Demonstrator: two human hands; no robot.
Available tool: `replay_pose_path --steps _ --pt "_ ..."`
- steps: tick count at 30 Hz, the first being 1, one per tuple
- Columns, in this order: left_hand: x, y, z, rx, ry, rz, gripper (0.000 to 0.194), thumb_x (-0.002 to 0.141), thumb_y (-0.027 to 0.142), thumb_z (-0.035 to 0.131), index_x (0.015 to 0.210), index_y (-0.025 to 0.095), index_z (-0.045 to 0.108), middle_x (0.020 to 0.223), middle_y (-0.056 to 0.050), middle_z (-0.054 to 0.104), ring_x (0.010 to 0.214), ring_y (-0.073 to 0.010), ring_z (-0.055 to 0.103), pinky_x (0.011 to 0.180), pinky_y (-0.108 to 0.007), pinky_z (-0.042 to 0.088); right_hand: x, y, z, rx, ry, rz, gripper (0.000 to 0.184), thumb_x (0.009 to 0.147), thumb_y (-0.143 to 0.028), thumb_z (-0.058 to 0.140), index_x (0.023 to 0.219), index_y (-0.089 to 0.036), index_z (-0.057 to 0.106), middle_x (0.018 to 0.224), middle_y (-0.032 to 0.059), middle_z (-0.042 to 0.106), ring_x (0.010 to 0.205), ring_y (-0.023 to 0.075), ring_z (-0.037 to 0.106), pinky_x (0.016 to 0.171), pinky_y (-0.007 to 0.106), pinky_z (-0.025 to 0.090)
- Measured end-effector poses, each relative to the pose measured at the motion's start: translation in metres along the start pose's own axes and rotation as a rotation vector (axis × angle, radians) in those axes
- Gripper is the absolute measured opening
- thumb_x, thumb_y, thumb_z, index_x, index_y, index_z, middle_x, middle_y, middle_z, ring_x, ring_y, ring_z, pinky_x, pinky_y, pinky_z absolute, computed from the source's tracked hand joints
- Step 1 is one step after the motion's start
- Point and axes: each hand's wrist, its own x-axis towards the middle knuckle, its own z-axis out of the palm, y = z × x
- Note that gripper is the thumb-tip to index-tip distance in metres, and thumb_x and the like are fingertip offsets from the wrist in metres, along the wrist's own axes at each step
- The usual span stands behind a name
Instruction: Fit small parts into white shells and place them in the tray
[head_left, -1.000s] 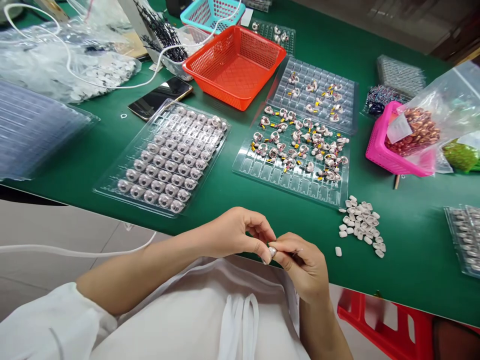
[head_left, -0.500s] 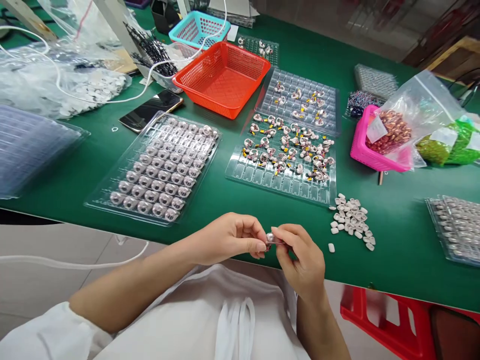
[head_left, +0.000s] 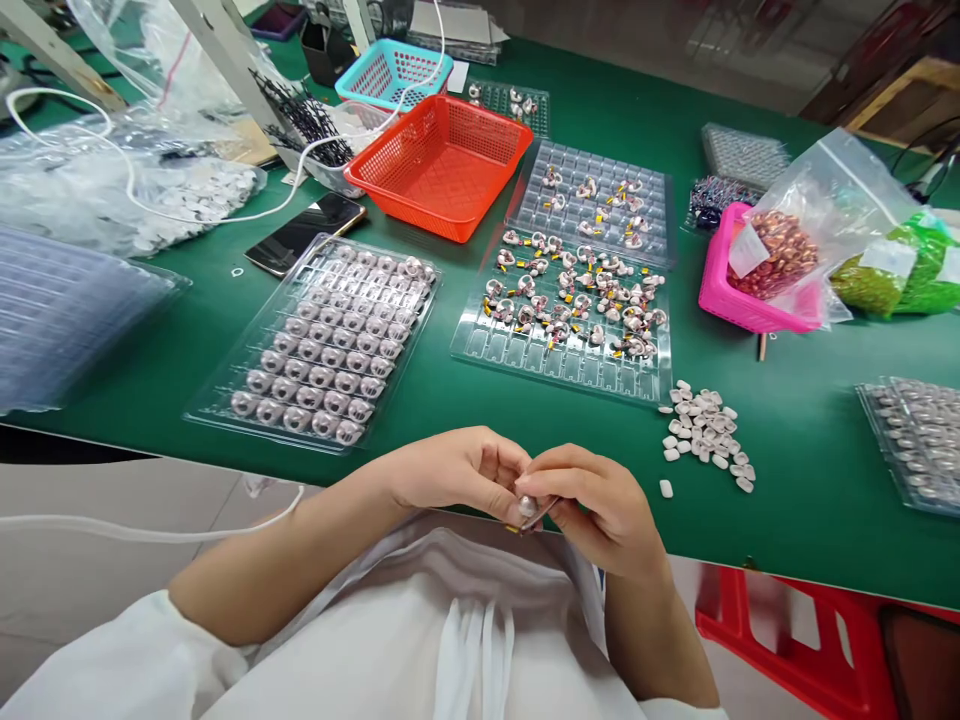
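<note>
My left hand (head_left: 472, 475) is closed, thumb and fingers pinching a small silvery earbud part (head_left: 527, 506) at the table's front edge. A bit of yellow shows at its lower end. My right hand (head_left: 600, 505) is closed too, meeting the left at the part. From its fingers a thin metal tool (head_left: 546, 512) slants down against the part; its exact kind is unclear. Ahead lies a clear tray (head_left: 555, 365) of loose earbud pieces with yellow tabs. To the left, another clear tray (head_left: 289, 437) carries rows of pearly shells. Small white caps (head_left: 701, 425) are heaped right of my hands.
A red basket (head_left: 450, 190) and a blue basket (head_left: 390, 65) stand at the back, with a phone (head_left: 304, 232) near them. A pink basket (head_left: 750, 310) with bagged copper-coloured pieces is at right. Stacked trays (head_left: 911, 440) sit far right; a white cable (head_left: 289, 195) crosses the left side.
My right hand has shifted left and closer over my left fingers. The earbud part has turned and sits slightly lower, with its yellow bit now showing. The view has shifted slightly.
</note>
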Motion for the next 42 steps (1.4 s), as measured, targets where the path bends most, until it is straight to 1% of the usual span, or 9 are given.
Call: replay_pose_path --steps 4,10,17,20,26,31,34,38,42 --pt "0.006 -0.003 -0.003 -0.122 -0.001 -0.039 0.027 0.067 0.028 0.091 0.084 0.013 0.077 0.076 -0.006 0.078 0.075 -0.0200 0.075 0.081 -0.033 0.060 0.004 0.001 0.000 0.053 0.028 0.071 0.029 0.097 -0.009 0.053 0.117 -0.024 0.068 0.099 0.0072 0.072 0.084 0.0150 0.069 0.068 0.024 0.057" --pt "0.008 -0.006 -0.003 -0.153 0.070 -0.057 0.024 0.065 0.023 0.092 0.084 0.014 0.078 0.078 -0.005 0.080 0.072 -0.0161 0.075 0.074 -0.027 0.060 -0.001 0.003 0.001 0.050 0.077 0.112 0.028 0.097 -0.009 0.054 0.114 -0.025 0.069 0.097 0.0067 0.072 0.085 0.0157 0.069 0.068 0.026 0.057" --pt "0.008 -0.006 0.000 -0.176 0.114 -0.034 0.031 0.065 0.026 0.092 0.090 0.013 0.079 0.080 -0.006 0.079 0.074 -0.0160 0.074 0.075 -0.028 0.060 -0.006 0.004 0.003 0.034 0.157 0.169 0.026 0.096 -0.010 0.057 0.111 -0.025 0.071 0.096 0.0059 0.071 0.081 0.0154 0.068 0.061 0.025 0.052" --pt "0.008 -0.007 0.002 -0.176 0.142 -0.039 0.033 0.065 0.028 0.093 0.091 0.012 0.079 0.080 -0.006 0.080 0.073 -0.0158 0.074 0.076 -0.028 0.060 -0.008 0.005 0.004 0.021 0.192 0.196 0.025 0.096 -0.010 0.057 0.111 -0.026 0.071 0.096 0.0050 0.071 0.076 0.0142 0.066 0.057 0.024 0.049" --pt "0.006 -0.011 0.002 -0.159 0.195 -0.053 0.024 0.067 0.028 0.091 0.081 0.013 0.078 0.075 -0.006 0.080 0.066 -0.0156 0.074 0.070 -0.028 0.060 -0.011 0.007 0.007 0.030 0.213 0.216 0.023 0.097 -0.012 0.057 0.110 -0.025 0.070 0.094 0.0053 0.071 0.076 0.0152 0.066 0.058 0.026 0.051" --pt "0.004 -0.009 0.010 -0.033 0.249 -0.031 0.022 0.072 0.030 0.086 0.082 0.013 0.077 0.074 -0.006 0.079 0.067 -0.0163 0.073 0.072 -0.029 0.059 -0.012 0.006 0.011 0.029 0.228 0.237 0.024 0.097 -0.014 0.058 0.113 -0.026 0.070 0.095 0.0051 0.068 0.078 0.0157 0.065 0.060 0.027 0.050" --pt "-0.001 -0.007 0.020 0.242 0.397 0.114 0.011 0.079 0.024 0.077 0.082 0.014 0.076 0.077 -0.005 0.079 0.075 -0.0177 0.074 0.077 -0.029 0.059 -0.014 0.003 0.010 0.001 0.221 0.252 0.027 0.096 -0.014 0.058 0.117 -0.028 0.070 0.099 0.0050 0.065 0.076 0.0136 0.060 0.057 0.024 0.047" --pt "-0.005 -0.009 0.027 0.885 0.634 0.453 0.013 0.085 0.016 0.064 0.088 0.018 0.076 0.080 -0.004 0.080 0.075 -0.0175 0.073 0.077 -0.029 0.058 -0.018 0.000 0.010 0.003 0.248 0.319 0.026 0.098 -0.017 0.055 0.115 -0.028 0.071 0.101 0.0056 0.060 0.072 0.0130 0.056 0.053 0.024 0.042" --pt "-0.003 -0.018 0.020 1.303 0.704 0.861 0.018 0.088 0.013 0.061 0.100 0.020 0.073 0.085 -0.007 0.081 0.078 -0.0200 0.074 0.078 -0.034 0.060 -0.020 -0.002 0.013 0.017 0.320 0.400 0.010 0.097 -0.024 0.058 0.099 -0.023 0.068 0.091 0.0037 0.058 0.067 0.0133 0.052 0.053 0.026 0.040"
